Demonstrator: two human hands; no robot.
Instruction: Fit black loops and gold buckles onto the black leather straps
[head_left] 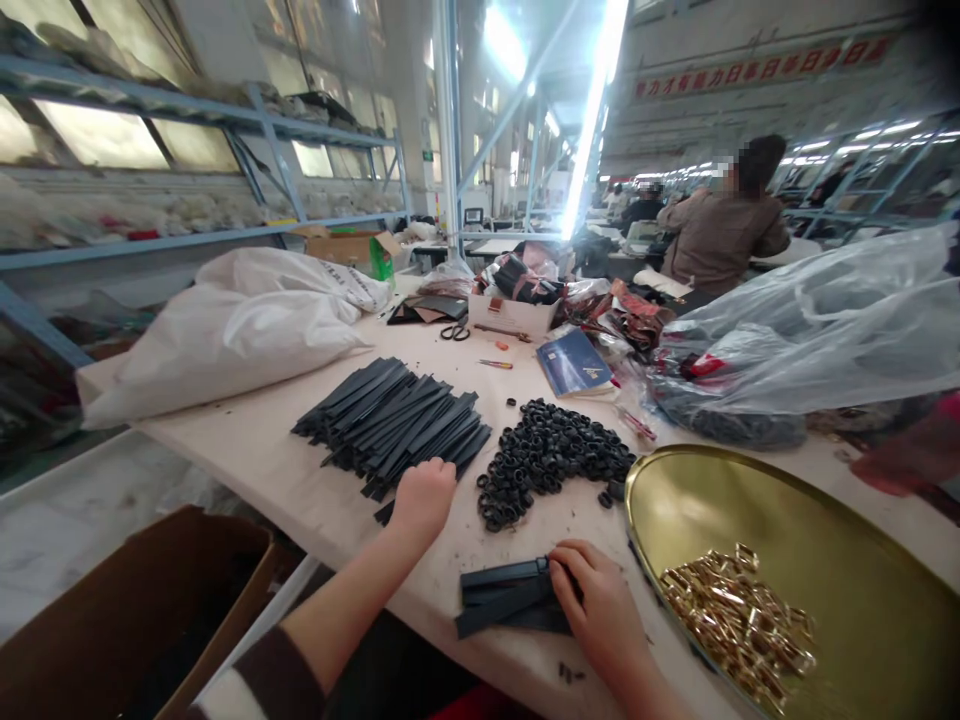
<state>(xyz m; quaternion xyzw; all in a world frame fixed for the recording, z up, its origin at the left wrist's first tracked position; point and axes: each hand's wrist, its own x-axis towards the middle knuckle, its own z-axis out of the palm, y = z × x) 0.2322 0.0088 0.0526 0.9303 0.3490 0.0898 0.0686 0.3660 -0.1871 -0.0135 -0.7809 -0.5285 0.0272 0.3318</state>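
Observation:
At the near edge of a pile of flat black strips [382, 415], my left hand [426, 495] has its fingers curled closed. Its fingertips point into the pile, and what they pinch is hidden. My right hand [600, 605] lies low on the table, its thumb and fingers closed over the ends of a few black strips [502, 590] stacked at a slight angle. A small black loop seems to sit around the top strip close to the fingertips. Between and beyond both hands spreads a heap of small black loops [555, 450].
A gold tray [750, 490] with metal buckles [739, 620] stands on the right. Behind are a blue booklet [574, 362], scissors [455, 331], a cutter [496, 364] and a clear plastic bag [810, 330]. A white sack [240, 330] lies left, above an open carton [142, 610].

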